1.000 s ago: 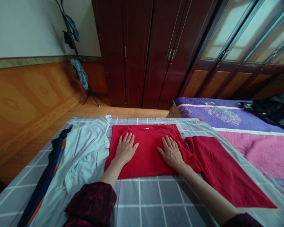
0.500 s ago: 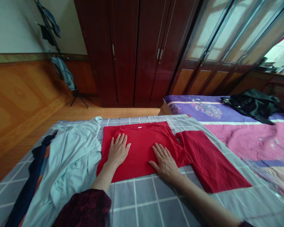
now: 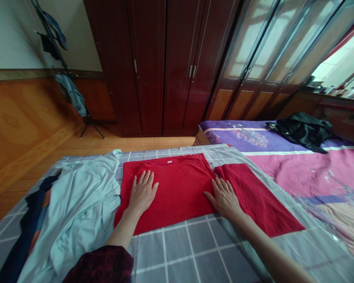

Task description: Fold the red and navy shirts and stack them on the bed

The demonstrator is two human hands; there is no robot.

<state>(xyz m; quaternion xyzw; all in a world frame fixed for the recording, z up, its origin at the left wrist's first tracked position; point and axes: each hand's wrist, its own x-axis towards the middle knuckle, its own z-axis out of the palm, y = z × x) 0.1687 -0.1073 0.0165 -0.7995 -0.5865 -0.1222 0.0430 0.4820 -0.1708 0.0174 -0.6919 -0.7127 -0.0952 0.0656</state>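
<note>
Nearest you, the patterned sleeve (image 3: 103,265) stops short of your left wrist, which leaves that hand clear of cuff fabric. The checked cover (image 3: 177,247) lies fairly smooth, likely giving the clothes an even base.

Your left hand (image 3: 142,192) rests palm down on the left part of the red shirt (image 3: 174,188), fingers spread and grasping nothing. Your right hand (image 3: 225,196) is just as flat and free of any grip, laid at the shirt's right edge. Pressing well apart, they probably hold the cloth level between them.

The shirt sits straight in front of you, its label (image 3: 169,162) at the far edge. To the right, a red flap (image 3: 259,200) extends past your right hand, which hides much of the join; you cannot tell whether both are one piece. On the left, a pale garment (image 3: 85,200) lies loosely rumpled over a dark one (image 3: 20,236), beside the shirt rather than beneath it.

Farther right is a bed (image 3: 301,173) bearing a black garment (image 3: 301,129); farther left stands a clothes rack (image 3: 59,51).
</note>
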